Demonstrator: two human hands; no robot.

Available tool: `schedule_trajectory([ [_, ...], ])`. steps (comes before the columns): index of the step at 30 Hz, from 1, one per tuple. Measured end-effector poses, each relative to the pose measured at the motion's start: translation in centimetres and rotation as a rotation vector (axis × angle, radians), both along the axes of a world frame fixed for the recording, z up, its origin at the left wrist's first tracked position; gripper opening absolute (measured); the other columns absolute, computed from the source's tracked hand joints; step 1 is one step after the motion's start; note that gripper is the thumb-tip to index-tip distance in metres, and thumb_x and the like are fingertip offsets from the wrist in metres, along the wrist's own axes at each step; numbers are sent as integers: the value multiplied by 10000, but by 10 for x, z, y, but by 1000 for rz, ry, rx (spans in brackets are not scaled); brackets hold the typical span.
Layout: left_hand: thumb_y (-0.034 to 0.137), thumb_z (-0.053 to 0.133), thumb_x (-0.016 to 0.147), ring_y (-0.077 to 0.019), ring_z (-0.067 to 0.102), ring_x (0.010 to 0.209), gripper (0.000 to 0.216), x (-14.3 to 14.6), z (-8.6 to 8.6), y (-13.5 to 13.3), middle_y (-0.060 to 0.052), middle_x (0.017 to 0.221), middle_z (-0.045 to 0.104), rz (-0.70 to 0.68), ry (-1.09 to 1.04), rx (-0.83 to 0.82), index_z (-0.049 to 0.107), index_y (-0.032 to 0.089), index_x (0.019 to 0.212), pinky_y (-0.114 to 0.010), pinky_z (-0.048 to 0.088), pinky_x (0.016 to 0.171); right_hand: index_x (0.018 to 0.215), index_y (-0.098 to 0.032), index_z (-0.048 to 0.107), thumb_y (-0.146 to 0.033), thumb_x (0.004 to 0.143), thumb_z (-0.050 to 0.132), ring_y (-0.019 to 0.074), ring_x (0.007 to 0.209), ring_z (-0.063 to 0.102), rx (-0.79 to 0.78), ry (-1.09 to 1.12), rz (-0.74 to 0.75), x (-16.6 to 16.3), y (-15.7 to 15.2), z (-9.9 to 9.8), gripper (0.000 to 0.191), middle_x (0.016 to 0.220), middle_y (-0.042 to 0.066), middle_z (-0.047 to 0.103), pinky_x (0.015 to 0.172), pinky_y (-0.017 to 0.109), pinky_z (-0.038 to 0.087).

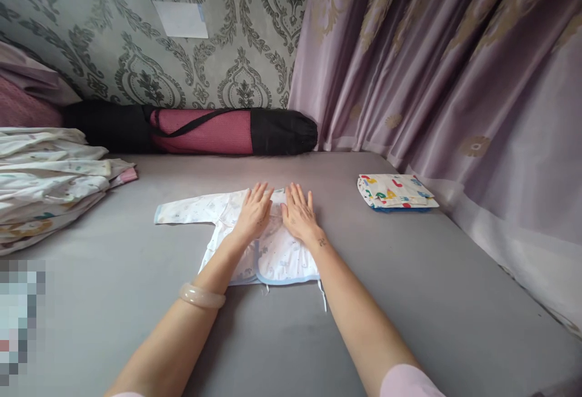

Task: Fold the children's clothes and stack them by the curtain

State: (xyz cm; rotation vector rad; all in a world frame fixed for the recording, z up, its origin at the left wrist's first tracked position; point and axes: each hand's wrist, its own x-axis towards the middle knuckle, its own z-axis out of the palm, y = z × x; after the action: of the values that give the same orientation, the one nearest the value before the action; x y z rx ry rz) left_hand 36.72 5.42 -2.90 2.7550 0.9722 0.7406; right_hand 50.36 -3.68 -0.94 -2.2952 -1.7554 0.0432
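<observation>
A small white baby shirt (287, 259) with a faint print and light blue edging lies spread on the grey sheet (391, 300). One sleeve stretches out to the left; on the right side no outstretched sleeve shows. My left hand (254, 210) rests flat on the shirt's upper middle, fingers extended. Close beside it, my right hand (299, 214) lies flat on the upper right part, its fingers also straight and the thumb apart. Neither hand grips the fabric. Thin white ties hang from the shirt's lower edge near my right forearm.
At the right lies a folded printed cloth (398, 192) with a blue underside. A heap of printed fabric (45, 185) sits at the left. Along the patterned wall runs a black and pink mesh roll bag (204, 131). Purple curtains (364, 51) border the right side.
</observation>
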Motion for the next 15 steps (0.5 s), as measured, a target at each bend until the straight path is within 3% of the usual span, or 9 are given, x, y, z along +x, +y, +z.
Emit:
schedule_trajectory([
  [3, 206, 304, 968, -282, 317, 1438, 483, 9, -2, -9, -152, 1505, 430, -39, 157, -56, 442, 121, 1423, -492, 257, 1165, 1526, -59, 267, -311, 996, 213, 214, 1497, 121, -70, 25, 101, -5, 2, -4, 590, 1613, 107, 189, 1209, 430, 43],
  [7, 234, 294, 973, -288, 351, 1420, 505, 12, -9, -13, -158, 1504, 427, -7, 275, -103, 439, 86, 1434, -477, 269, 1165, 1528, -59, 262, -303, 988, 218, 201, 1491, 149, -121, 27, 121, -4, 2, -7, 594, 1608, 102, 212, 1210, 406, 58],
  [11, 314, 269, 994, -301, 273, 1454, 541, 5, -11, -12, -161, 1537, 368, 60, 262, 12, 414, 67, 1453, -484, 196, 1193, 1529, -48, 252, -333, 997, 224, 229, 1494, 136, -69, 13, -5, 0, 1, -6, 604, 1610, 127, 191, 1205, 423, 58],
  [15, 354, 238, 1003, -283, 296, 1447, 563, 2, -10, -13, -159, 1526, 390, 80, 345, -8, 418, 64, 1450, -460, 195, 1199, 1522, -18, 254, -348, 996, 242, 262, 1483, 173, -122, 29, -118, 2, 2, -8, 621, 1608, 143, 191, 1197, 433, 110],
])
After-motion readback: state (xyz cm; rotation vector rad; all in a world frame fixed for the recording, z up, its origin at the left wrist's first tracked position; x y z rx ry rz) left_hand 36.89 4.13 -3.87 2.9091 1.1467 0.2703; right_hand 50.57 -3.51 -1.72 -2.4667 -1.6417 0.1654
